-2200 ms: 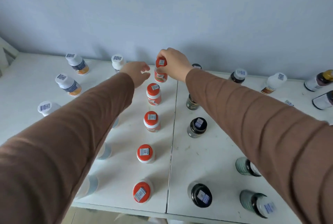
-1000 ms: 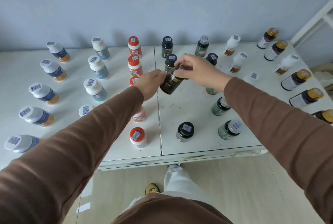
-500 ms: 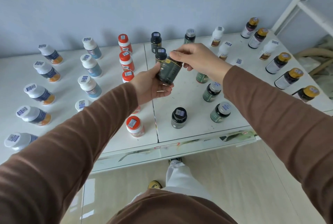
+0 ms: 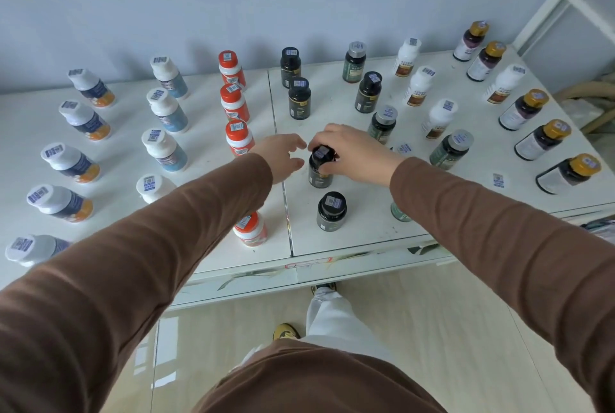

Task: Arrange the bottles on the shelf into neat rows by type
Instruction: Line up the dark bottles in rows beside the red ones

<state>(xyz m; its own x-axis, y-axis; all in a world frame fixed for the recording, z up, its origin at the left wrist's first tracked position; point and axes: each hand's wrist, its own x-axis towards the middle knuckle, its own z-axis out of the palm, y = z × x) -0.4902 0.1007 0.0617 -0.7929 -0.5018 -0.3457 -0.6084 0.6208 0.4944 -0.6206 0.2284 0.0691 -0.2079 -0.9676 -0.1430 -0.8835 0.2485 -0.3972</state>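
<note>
Pale blue wall backs a white shelf (image 4: 332,106) made of two panels that meet at a seam running toward the viewer. From the head camera, the bottles stand on it in columns by type, each with a small barcode sticker on its cap. At far left are white-capped bottles with navy and orange labels (image 4: 85,120); next come white-capped bottles with light blue labels (image 4: 166,110); along the seam runs a column of orange-capped bottles (image 4: 234,105). Right of the seam stands a column of dark bottles with black caps and gold-lettered labels (image 4: 299,98), then dark green bottles with grey caps (image 4: 451,149), white bottles with brown labels (image 4: 417,86), and gold-capped bottles (image 4: 524,110) at the far right.

The right hand (image 4: 354,154) grips the held dark bottle (image 4: 320,166) by its black cap, fingers curled over the top and thumb at the side. That bottle stands upright on the shelf, just right of the seam, in line with the black-capped column and behind another of the same kind (image 4: 331,211). The left hand (image 4: 281,156) hovers just beside it, fingers loosely spread toward the bottle, holding nothing; whether its fingertips touch the bottle cannot be told. Both arms wear brown sleeves (image 4: 166,246).
</note>
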